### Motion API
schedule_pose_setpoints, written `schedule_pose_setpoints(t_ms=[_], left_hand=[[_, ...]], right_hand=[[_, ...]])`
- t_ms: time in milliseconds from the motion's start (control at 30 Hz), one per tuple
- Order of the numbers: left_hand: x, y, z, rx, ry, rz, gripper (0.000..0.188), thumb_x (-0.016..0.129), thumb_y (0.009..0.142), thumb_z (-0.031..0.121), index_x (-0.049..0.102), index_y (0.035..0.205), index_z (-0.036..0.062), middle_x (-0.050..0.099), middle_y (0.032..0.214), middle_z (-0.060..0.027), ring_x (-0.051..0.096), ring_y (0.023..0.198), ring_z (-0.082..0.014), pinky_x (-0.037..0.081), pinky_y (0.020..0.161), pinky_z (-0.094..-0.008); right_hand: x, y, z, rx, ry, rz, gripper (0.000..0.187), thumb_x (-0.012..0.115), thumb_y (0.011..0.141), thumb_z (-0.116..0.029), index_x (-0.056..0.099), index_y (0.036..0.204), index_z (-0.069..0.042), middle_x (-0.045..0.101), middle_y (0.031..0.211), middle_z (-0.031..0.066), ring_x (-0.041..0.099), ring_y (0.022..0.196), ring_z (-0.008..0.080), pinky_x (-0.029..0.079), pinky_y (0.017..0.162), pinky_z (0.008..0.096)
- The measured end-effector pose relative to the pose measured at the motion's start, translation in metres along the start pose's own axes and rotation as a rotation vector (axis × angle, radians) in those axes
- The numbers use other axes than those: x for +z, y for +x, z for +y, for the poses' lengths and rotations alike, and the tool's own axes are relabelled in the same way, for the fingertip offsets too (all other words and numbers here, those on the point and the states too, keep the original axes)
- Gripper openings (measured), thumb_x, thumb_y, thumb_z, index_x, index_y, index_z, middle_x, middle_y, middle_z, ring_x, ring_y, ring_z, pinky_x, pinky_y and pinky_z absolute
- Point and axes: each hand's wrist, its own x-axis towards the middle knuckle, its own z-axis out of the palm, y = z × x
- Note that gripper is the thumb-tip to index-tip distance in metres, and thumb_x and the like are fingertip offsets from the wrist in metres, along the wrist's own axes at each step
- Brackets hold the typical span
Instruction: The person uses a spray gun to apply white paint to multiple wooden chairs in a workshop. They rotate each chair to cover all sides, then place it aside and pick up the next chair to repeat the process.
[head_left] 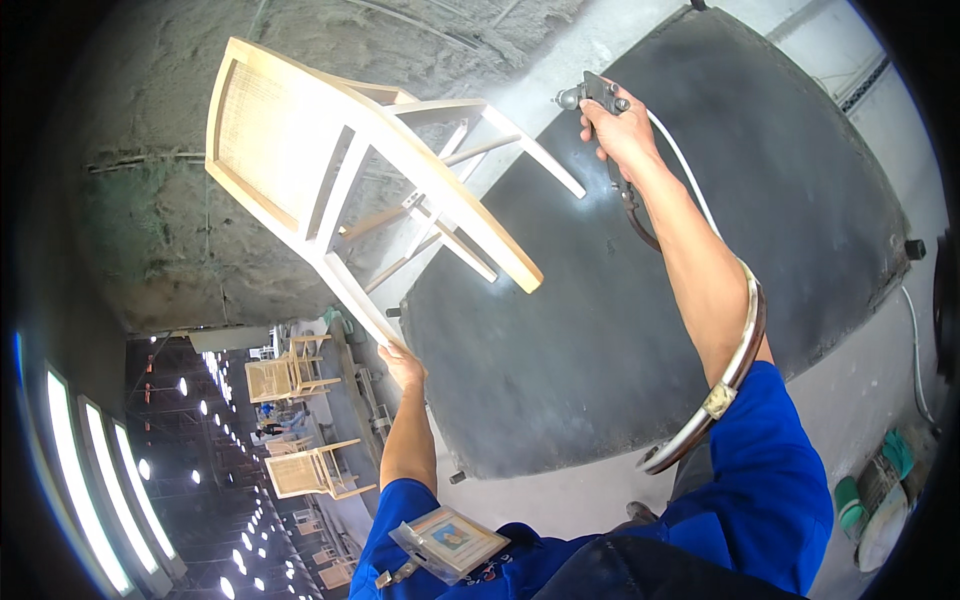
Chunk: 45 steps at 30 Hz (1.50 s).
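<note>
A pale wooden chair [436, 184] with a woven panel hangs tilted at the upper left, its legs reaching over a dark table [620, 350]. My left hand [404, 368] is closed around the lower end of one of its long wooden members. At the upper right, my right hand [622, 138] grips a spray gun [598, 92] by its handle. The nozzle points left toward the chair, apart from it. A pale hose [684, 165] and a dark hose [642, 232] run from the gun. Whether spray is coming out I cannot tell.
A thicker hose loop [735, 375] curves around my right forearm. Behind the chair stands a grey, coated wall [140, 220]. More wooden chairs [300, 472] stand to the left in a lit hall. Green cloth-like items [848, 503] and a round container [882, 530] lie at the lower right.
</note>
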Motion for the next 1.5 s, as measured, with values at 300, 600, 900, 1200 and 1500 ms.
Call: schedule_pose_setpoints(t_ms=[300,600,900,1200,1500], left_hand=[[-0.002,-0.035,0.018,-0.136,-0.141,-0.051,0.053,0.034,0.111,0.047,0.027,0.152,0.0155,0.065,0.117,-0.0279,0.071,0.085,-0.0393,0.06,0.065,-0.045],[0.017,-0.036,0.002,-0.067,-0.078,-0.082,0.048,0.034,0.111,0.044,0.029,0.147,0.0129,0.068,0.101,-0.0287,0.07,0.085,-0.0431,0.056,0.074,-0.0515],[0.021,-0.061,0.042,-0.076,-0.2,-0.163,0.048,0.041,0.11,0.036,0.028,0.148,0.0096,0.067,0.117,-0.0333,0.063,0.111,-0.053,0.049,0.093,-0.0586],[0.019,-0.071,0.055,-0.038,-0.337,-0.195,0.05,0.049,0.107,0.03,0.029,0.148,0.0091,0.068,0.115,-0.0309,0.064,0.107,-0.0522,0.049,0.091,-0.0591],[0.014,-0.075,0.059,-0.085,-0.815,-0.368,0.049,0.059,0.103,0.039,0.044,0.14,0.0096,0.07,0.097,-0.0216,0.07,0.082,-0.0391,0.054,0.071,-0.048]], right_hand=[[0.1,-0.005,-0.106,-0.168,0.244,-0.258,0.02,0.07,0.096,-0.017,0.061,0.108,-0.003,0.069,0.081,0.0059,0.067,0.067,0.0124,0.042,0.043,0.0264],[0.132,-0.031,-0.196,-0.601,0.188,-0.185,0.023,0.07,0.098,-0.021,0.067,0.116,-0.008,0.071,0.088,0.0051,0.068,0.073,0.0095,0.041,0.044,0.0209],[0.333,-0.012,-0.266,-0.931,-0.376,-0.22,0.046,0.07,0.09,-0.021,0.068,0.136,-0.015,0.077,0.1,0.0173,0.074,0.093,0.0249,0.057,0.081,0.0377],[0.498,0.001,-0.234,-0.956,-0.719,-0.272,0.045,0.071,0.085,-0.044,0.076,0.108,-0.005,0.074,0.099,0.0277,0.072,0.099,0.0409,0.056,0.086,0.0483],[0.468,-0.098,-0.25,-1.532,-0.683,-0.267,0.035,0.064,0.092,-0.011,0.069,0.124,-0.002,0.077,0.112,0.0134,0.073,0.103,0.0251,0.056,0.089,0.0355]])
